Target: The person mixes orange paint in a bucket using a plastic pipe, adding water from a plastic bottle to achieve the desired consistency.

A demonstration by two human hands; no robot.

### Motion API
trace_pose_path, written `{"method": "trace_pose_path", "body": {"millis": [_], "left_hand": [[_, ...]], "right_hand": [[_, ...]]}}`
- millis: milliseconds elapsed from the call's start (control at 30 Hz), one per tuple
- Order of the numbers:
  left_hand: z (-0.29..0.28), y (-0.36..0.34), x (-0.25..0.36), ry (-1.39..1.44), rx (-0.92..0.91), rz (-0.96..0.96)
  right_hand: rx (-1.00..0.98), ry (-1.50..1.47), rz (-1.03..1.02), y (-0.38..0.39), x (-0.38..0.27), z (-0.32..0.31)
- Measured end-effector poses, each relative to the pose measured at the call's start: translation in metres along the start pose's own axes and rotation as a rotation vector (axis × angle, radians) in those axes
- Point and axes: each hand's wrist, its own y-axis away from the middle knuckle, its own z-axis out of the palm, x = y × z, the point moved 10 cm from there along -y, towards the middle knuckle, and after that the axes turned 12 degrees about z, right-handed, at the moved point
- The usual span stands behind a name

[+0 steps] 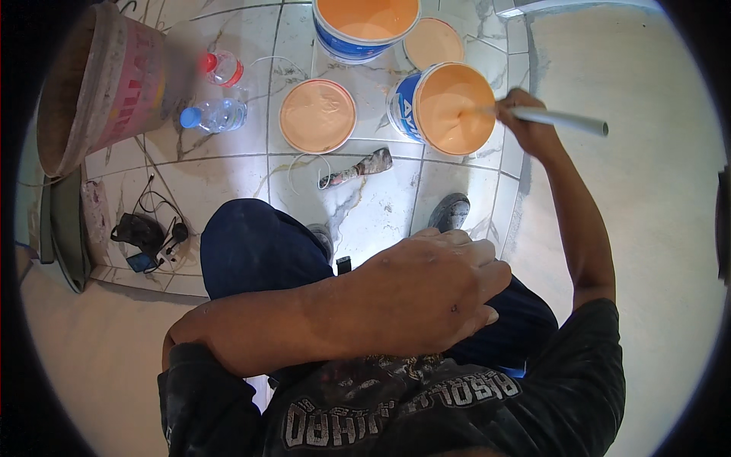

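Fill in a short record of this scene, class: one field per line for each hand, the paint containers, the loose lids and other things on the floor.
right hand: grips a white stirring stick dipped in the open bucket of orange paint
left hand: rests on the knee, holding nothing
second orange paint bucket: stands further away
lids: two round orange-coated lids, flat on the tiles
other: paint-stained scraper, two clear plastic bottles

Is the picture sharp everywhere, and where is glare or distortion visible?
Head view: the tile lines bend toward the dark round rim; soft glare lies on the tiled floor near the bottles; the right hand on the white stick looks slightly blurred; the left hand is sharp.
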Motion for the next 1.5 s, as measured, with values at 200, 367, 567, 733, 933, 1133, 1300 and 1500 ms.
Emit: {"method": "trace_pose_path", "body": {"millis": [200, 367, 567, 733, 933, 1133, 1300, 1500], "left_hand": [[0.001, -0.003, 0.001, -0.047, 0.031, 0.031], [-0.002, 0.002, 0.003, -0.021, 0.023, 0.002], [-0.003, 0.001, 0.004, -0.044, 0.031, 0.013], [-0.002, 0.000, 0.005, -0.053, 0.047, 0.035], [-0.008, 0.006, 0.010, -0.029, 0.075, 0.033], [-0.005, 0.001, 0.005, -0.052, 0.059, 0.025], [-0.004, 0.001, 0.007, -0.024, 0.078, 0.041], [-0.010, 0.002, 0.009, -0.040, 0.084, 0.042]], "right_hand": [[0.062, -0.118, -0.292, -0.028, -0.077, 0.034], [-0.124, -0.032, -0.280, 0.024, -0.078, 0.056], [0.011, 0.045, -0.010, -0.013, -0.008, 0.002], [0.015, -0.199, -0.102, -0.040, -0.059, 0.036], [-0.148, 0.036, -0.148, 0.015, -0.058, 0.048], [0.026, -0.123, -0.025, -0.039, -0.012, -0.003], [-0.056, -0.201, -0.175, -0.036, -0.066, 0.052], [-0.148, -0.099, -0.047, 0.016, -0.030, 0.032]]}}
